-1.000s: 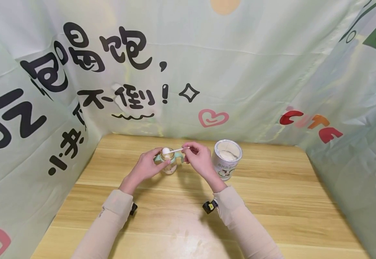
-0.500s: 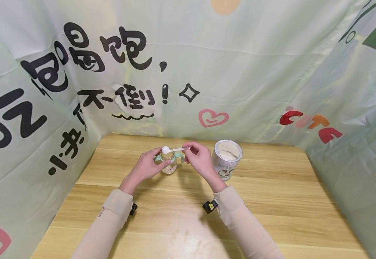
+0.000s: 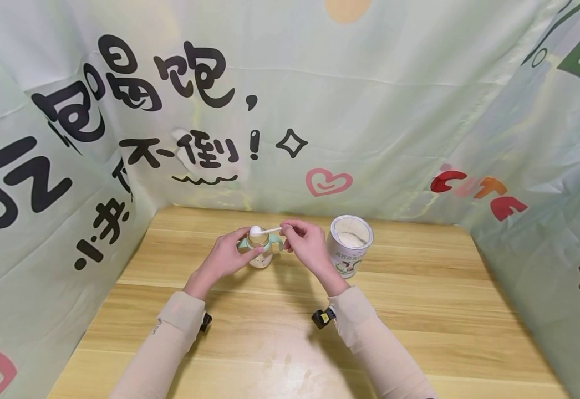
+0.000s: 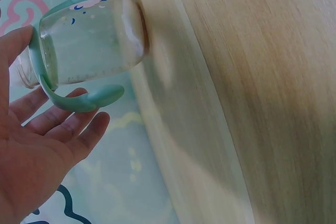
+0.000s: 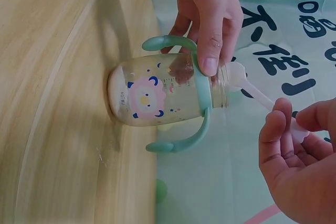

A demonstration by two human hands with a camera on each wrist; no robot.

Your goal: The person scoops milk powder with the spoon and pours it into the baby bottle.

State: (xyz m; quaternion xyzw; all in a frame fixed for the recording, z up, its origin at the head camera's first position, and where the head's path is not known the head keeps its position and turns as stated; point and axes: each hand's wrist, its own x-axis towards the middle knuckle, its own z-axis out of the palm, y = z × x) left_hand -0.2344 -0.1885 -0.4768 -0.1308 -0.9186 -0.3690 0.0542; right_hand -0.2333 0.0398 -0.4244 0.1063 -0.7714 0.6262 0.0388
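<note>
A clear baby bottle (image 3: 261, 262) with mint-green handles and a pink animal print stands upright on the wooden table, its mouth uncovered. My left hand (image 3: 224, 255) holds it near the neck; in the right wrist view the thumb presses the green collar (image 5: 203, 90). Around the left handle (image 4: 79, 102), fingers curl in the left wrist view. My right hand (image 3: 306, 243) pinches the handle end of a white scoop (image 5: 257, 95), whose bowl sits right at the bottle's mouth. What the bowl contains is hidden in the right wrist view.
Right of my right hand stands an open can (image 3: 347, 256) with pale powder inside. The table (image 3: 280, 310) reaches back to a printed cloth wall (image 3: 385, 138), with more cloth on both sides. Dark wrist cameras (image 3: 324, 318) sit at both cuffs.
The scoop's bowl rises a little at the bottle's mouth, then settles slightly, and its handle shifts in angle. The left hand, bottle and can stay in place.
</note>
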